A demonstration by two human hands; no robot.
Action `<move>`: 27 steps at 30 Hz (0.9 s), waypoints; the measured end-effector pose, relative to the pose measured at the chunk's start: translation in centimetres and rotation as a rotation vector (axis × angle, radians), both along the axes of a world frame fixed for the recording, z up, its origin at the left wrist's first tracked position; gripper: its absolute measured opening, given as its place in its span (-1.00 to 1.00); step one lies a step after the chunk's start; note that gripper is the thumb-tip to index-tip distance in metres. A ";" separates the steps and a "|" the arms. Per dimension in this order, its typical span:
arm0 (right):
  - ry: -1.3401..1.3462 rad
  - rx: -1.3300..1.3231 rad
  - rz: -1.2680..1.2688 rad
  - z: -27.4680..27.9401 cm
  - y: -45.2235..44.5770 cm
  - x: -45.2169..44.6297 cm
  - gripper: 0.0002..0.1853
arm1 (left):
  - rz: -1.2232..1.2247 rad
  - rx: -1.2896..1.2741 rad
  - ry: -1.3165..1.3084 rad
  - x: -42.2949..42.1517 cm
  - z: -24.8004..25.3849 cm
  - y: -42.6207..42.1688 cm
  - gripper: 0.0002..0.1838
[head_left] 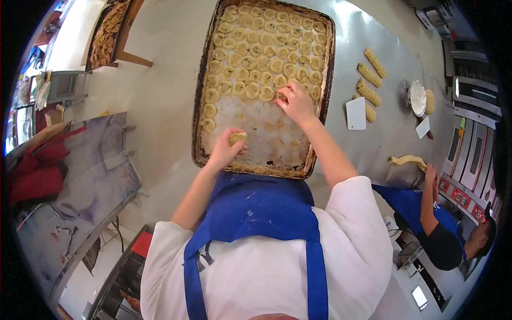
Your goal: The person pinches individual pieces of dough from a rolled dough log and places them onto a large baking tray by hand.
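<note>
A large, dark-rimmed baking tray (272,136) lies in front of me, lined with rows of round dough slices (261,50) flecked with green. My left hand (225,149) is closed around a piece of rolled dough (238,138) above the near left part of the tray. Over the front edge of the rows, my right hand (296,102) pinches a dough slice (280,96) down near the tray surface. Its fingers partly cover that slice. The near middle of the tray shows bare, stained metal.
Several cut dough rolls (368,92) lie on the metal table to the right, beside a white scraper (356,113) and a white bowl (416,98). A co-worker (440,224) handles a long dough strip (407,160) there. Another tray of baked pieces (109,32) stands at upper left.
</note>
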State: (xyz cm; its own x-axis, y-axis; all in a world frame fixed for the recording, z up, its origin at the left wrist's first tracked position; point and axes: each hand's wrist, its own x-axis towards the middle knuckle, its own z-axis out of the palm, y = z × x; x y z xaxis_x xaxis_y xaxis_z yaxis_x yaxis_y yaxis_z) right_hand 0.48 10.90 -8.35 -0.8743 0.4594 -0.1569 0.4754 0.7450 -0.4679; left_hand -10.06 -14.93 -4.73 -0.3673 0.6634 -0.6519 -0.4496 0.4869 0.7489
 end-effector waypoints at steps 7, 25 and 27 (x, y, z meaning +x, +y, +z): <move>0.084 0.395 -0.159 -2.0 0.5 -5.0 -0.46 | 0.142 0.016 -0.254 0.6 -0.2 0.3 -0.60; -0.004 0.285 -0.127 -1.0 1.0 -4.5 -0.45 | 0.275 0.046 -0.552 0.1 2.2 1.4 -0.60; 0.094 -0.271 -0.147 -0.7 0.5 -3.4 -0.56 | 0.255 0.027 -0.563 0.0 2.8 2.1 -0.61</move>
